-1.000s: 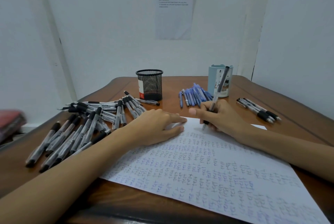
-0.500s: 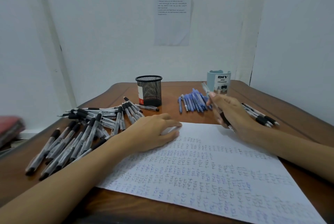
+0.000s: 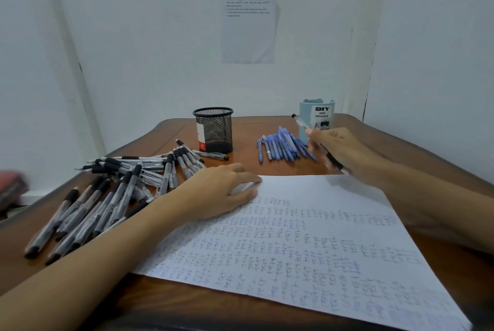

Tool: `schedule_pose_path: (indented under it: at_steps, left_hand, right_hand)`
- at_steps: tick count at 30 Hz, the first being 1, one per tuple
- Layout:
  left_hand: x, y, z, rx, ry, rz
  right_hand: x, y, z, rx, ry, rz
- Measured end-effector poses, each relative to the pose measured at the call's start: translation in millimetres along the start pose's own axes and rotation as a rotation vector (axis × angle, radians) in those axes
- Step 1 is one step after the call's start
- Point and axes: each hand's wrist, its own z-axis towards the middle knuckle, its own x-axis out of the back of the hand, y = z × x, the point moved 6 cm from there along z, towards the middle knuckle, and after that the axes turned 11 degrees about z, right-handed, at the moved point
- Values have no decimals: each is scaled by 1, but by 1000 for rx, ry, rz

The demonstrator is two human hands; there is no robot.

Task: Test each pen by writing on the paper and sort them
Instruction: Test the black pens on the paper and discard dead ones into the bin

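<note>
Because the paper (image 3: 307, 237) lying along the near edge of the tabletop (image 3: 187, 304) is already crowded with small test marks, the task looks well advanced, though a large pile of black pens (image 3: 112, 191) waits by the left edge. The left hand (image 3: 222, 189) lies flat with straight fingers on the paper's far left corner, pinning the sheet. Just past the paper's far right corner, the right hand (image 3: 339, 149) is curled round a clear black-tipped pen (image 3: 300, 121), which is held slanted and off the sheet, so the step in hand appears to be sorting rather than writing. Beside that hand lies a neat row of blue pens (image 3: 283, 146), and behind it, toward the far edge, stand a pale desk organizer (image 3: 319, 117) and, well to its left, a black mesh cup (image 3: 213, 130). The next move probably calls for setting the pen with its own kind without disturbing the blue row; whether it wrote cannot be told.
</note>
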Motion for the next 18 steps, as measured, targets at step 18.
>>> schedule_pose_path:
  at_steps: [18]
  left_hand:
    - [1,1,-2,-8,-2,2]
  right_hand:
    - [111,14,30,-61,204,-1040]
